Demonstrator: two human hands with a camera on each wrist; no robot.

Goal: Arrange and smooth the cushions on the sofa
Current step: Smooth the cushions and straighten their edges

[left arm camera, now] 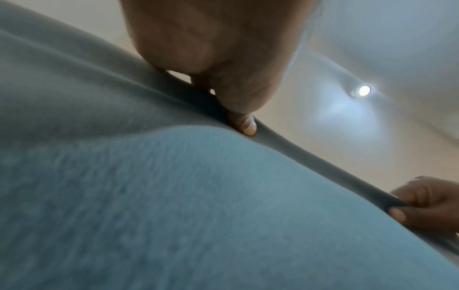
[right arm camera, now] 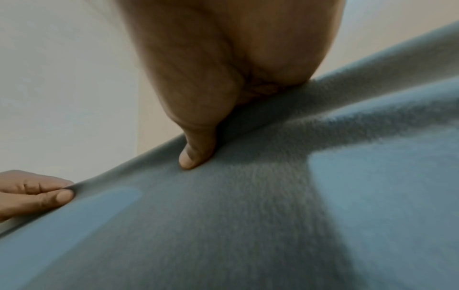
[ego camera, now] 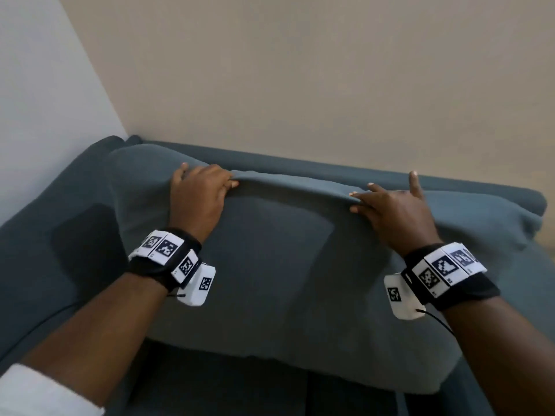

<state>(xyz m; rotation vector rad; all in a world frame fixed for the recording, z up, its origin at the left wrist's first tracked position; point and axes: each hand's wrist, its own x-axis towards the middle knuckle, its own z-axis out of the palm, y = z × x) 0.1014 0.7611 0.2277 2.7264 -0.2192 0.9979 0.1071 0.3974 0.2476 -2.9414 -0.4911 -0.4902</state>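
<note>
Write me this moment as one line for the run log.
stage: arranging | left hand: pinches top edge of back cushion | right hand: pinches same edge | sofa: cushion upright

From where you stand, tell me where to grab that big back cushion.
Take the cushion by its top edge, reaching from the front over the top. The fabric there bunches into a pinchable ridge, as the left hand and right hand show, spaced apart; its broad, puffy face offers no grip.
</note>
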